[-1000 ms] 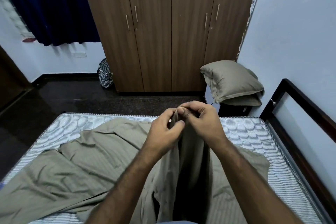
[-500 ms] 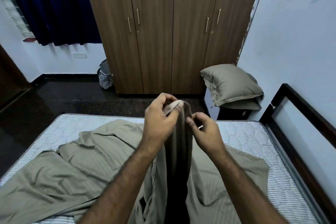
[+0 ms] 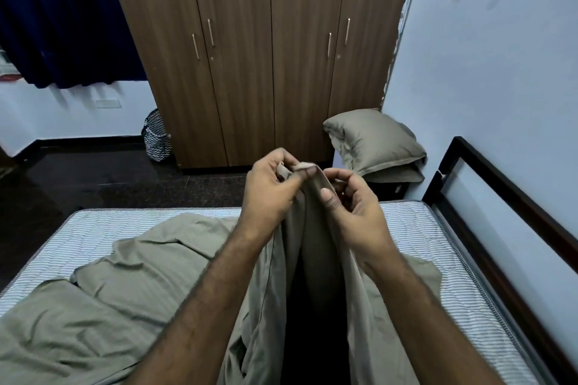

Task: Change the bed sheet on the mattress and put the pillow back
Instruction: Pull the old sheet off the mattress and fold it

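At the centre of the frame we have the olive bed sheet (image 3: pixel 150 300) lifted by one edge, the rest lying crumpled over the lower left of the striped mattress (image 3: pixel 416 228). Our left hand (image 3: pixel 269 194) pinches the hem between thumb and curled fingers, and our right hand (image 3: pixel 353 206) has its thumb against the cloth with fingers curled loosely just beside it; whether those fingers truly grip we cannot tell. We judge the step to be finding a corner, so we should work along the hem hand over hand, keeping the left pinch firm while the right feels for the seam, then spread wide and shake out. The pillow (image 3: pixel 375 141) waits at centre right, beyond the mattress, by the wardrobe (image 3: pixel 269 56).
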A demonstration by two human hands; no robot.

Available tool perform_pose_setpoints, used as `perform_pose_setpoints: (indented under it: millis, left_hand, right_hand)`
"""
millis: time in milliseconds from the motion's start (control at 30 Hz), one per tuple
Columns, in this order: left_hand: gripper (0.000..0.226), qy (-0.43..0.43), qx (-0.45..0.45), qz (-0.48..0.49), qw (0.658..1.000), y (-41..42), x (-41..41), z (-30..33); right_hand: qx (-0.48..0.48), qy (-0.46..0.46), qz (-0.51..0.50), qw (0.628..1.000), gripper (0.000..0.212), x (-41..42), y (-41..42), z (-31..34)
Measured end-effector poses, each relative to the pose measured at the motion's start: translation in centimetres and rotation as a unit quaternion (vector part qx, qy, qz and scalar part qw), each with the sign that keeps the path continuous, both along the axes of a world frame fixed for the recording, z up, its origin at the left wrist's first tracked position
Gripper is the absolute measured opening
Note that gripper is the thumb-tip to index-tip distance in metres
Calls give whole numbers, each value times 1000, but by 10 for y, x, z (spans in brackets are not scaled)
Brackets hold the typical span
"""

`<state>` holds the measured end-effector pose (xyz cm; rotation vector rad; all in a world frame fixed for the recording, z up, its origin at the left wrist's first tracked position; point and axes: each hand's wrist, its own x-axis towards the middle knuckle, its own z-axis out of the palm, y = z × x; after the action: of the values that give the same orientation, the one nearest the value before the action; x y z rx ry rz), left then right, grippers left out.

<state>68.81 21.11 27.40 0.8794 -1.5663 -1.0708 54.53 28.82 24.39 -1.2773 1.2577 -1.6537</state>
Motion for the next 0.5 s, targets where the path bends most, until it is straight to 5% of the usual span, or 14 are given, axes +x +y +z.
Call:
perform_pose_setpoints:
  millis: [167, 300, 400, 500]
  left_hand:
    - [17, 31, -70, 57, 995, 8, -22, 25]
    - [26, 99, -6, 11, 995, 13, -21, 36]
    - [30, 58, 10, -52, 997, 15, -8, 32]
    - [61, -23, 13, -180, 983, 22, 0, 28]
  right_hand:
    - [4, 226, -100, 969, 18, 11, 2, -36]
    - [47, 96, -131, 986, 15, 0, 3, -47]
    - [-4, 60, -120, 991, 20, -9, 7, -23]
    - [-53, 76, -105, 990, 19, -11, 10, 15]
